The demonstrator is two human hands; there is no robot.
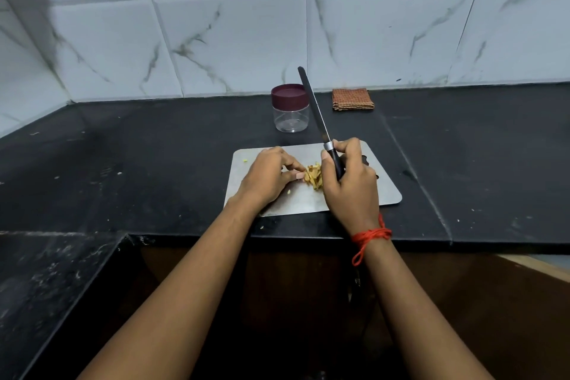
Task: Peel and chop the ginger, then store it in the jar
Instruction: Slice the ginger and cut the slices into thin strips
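Yellow ginger strips (313, 177), pinched by the left grip (268, 177), lie beside the right grip (350, 182) clutching the knife (317, 114); a hasty chop could nick fingertips (299, 175).

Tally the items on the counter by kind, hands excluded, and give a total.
Jar: 1
Knife: 1
Cutting board: 1
Folded cloth: 1
Ginger pile: 1
Total: 5
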